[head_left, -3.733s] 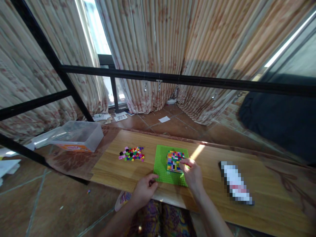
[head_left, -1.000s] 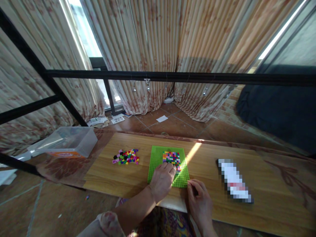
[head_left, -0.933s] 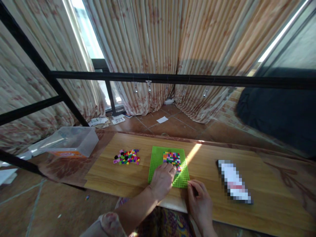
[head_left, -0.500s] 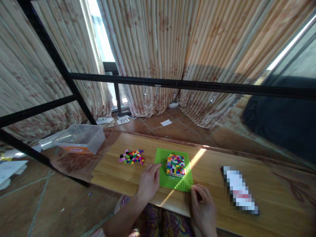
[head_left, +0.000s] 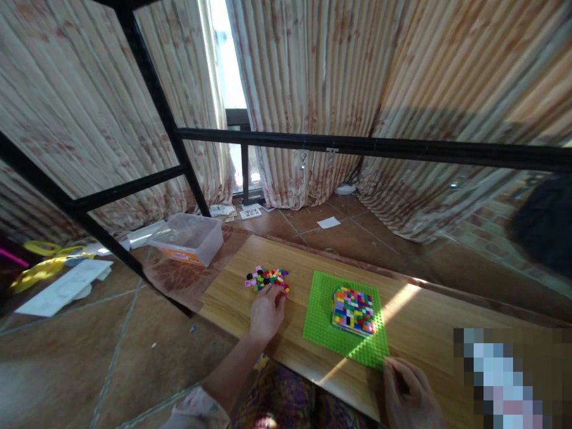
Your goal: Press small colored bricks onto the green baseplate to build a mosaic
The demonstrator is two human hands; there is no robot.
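Observation:
A green baseplate [head_left: 326, 325] lies on a wooden board [head_left: 424, 322], and a square block of many-coloured small bricks [head_left: 354, 310] stands on it. Left of the plate lies a pile of loose small bricks [head_left: 267, 278]. My left hand [head_left: 266, 313] rests at the near edge of that pile, fingers curled down onto the bricks; whether it holds one is hidden. My right hand [head_left: 411, 396] sits at the board's near edge by the plate's near right corner, fingers curled with nothing visible in them.
A clear plastic tub [head_left: 190, 238] stands on the floor to the left of the board. A black metal frame [head_left: 357, 146] crosses the view in front of curtains. Papers [head_left: 62, 286] and a yellow item [head_left: 42, 262] lie at far left. A blurred-out object [head_left: 504, 381] lies at right.
My left hand has left the brick block on the baseplate and moved left to the loose pile. My right hand stayed at the board's near edge. My view swung left.

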